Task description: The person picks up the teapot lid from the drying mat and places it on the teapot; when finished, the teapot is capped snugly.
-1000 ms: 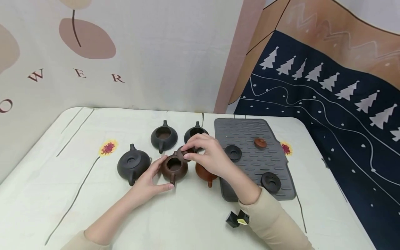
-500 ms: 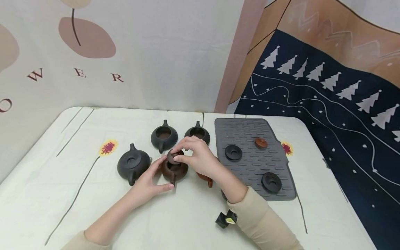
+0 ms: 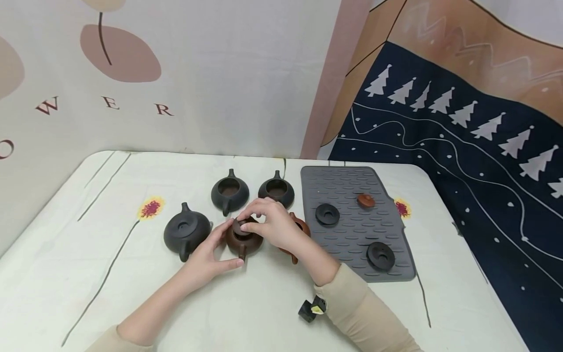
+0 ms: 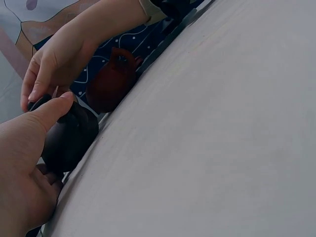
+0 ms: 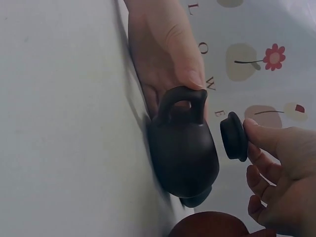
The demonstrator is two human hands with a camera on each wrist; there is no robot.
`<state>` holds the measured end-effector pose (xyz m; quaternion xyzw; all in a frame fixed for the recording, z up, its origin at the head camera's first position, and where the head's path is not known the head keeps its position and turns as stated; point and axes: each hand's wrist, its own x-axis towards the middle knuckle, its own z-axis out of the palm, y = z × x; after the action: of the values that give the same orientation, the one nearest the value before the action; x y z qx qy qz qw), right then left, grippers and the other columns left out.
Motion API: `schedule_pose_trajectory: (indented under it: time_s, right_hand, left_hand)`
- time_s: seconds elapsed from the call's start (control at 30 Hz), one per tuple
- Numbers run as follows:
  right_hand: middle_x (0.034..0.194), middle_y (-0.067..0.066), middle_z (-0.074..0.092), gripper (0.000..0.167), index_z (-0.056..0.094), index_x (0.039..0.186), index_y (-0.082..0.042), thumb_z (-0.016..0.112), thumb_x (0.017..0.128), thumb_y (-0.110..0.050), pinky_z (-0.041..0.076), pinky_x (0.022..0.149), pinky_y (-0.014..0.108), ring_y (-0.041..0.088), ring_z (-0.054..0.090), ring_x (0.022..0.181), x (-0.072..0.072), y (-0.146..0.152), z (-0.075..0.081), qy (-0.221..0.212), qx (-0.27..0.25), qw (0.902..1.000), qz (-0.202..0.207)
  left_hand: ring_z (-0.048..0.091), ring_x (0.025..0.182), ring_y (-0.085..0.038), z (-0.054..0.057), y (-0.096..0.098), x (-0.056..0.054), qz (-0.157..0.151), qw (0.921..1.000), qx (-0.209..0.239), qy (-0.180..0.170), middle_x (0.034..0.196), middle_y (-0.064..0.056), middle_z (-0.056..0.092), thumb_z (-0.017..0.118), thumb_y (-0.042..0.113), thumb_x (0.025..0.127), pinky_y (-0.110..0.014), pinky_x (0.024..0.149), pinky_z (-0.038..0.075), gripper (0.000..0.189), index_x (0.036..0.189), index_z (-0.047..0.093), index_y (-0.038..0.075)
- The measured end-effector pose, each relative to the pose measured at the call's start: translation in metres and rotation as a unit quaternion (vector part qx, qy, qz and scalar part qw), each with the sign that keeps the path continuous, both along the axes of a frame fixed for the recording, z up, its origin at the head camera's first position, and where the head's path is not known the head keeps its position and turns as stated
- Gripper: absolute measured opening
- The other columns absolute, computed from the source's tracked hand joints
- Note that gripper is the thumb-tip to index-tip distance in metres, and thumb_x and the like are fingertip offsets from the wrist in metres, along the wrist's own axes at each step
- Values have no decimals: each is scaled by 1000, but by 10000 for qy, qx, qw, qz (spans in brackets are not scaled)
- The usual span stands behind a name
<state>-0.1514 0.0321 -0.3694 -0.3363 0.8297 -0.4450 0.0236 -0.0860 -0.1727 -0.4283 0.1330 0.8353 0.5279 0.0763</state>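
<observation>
Head view, centre: the right hand (image 3: 270, 226) is lowering its pinched lid (image 3: 239, 229) onto the brown teapot (image 3: 248, 246), nearly covering it, the left hand (image 3: 210, 256) spreading wide alongside.

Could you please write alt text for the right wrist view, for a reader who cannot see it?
A right hand holds a dark lid just clear of a dark teapot, which a left hand steadies with its thumb at the handle. A reddish teapot shows at the bottom edge; a printed backdrop stands behind.
</observation>
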Motion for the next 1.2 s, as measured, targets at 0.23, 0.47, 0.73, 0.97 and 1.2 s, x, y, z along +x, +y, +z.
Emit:
schedule_pose_trajectory:
  time_s: [0.23,0.47,0.73,0.97,1.2]
  right_hand:
    - [94,-7,67,16,75,98,-13,76,82,-13,45,72,29,17,52,83,-2,-2,-7,-42,111,9999,47]
    - [93,-9,67,14,75,96,-14,76,82,-13,45,71,23,9,52,83,-3,-4,-11,-230,179,9995,81]
    - [93,-10,66,14,75,96,-14,76,82,-13,45,68,23,9,51,80,-2,-3,-13,-409,174,9990,70]
    - [94,-11,65,16,75,98,-15,76,83,-14,44,68,23,16,53,83,0,0,-7,-307,197,9993,-69]
    - [97,-6,66,17,75,98,-11,77,82,-12,48,73,36,24,56,88,4,15,7,15,-204,9997,-104]
  left_hand:
    - [30,137,-34,0,0,0,-17,10000,69,-5,153,-14,27,80,28,79,-44,108,28,93,151,26,8]
    - [30,137,-34,-1,0,0,-10,10000,56,-8,153,-14,27,81,29,78,-45,108,28,92,151,27,9]
    - [30,137,-34,-1,0,0,-12,10000,85,0,153,-14,27,81,28,78,-45,108,28,92,151,27,9]
    - [30,137,-34,-1,0,0,-11,10000,80,-15,153,-14,27,81,28,79,-46,108,28,92,151,26,9]
    - [31,137,-32,-1,0,-1,-5,10000,96,11,150,-14,32,81,28,78,-44,108,28,93,151,26,9]
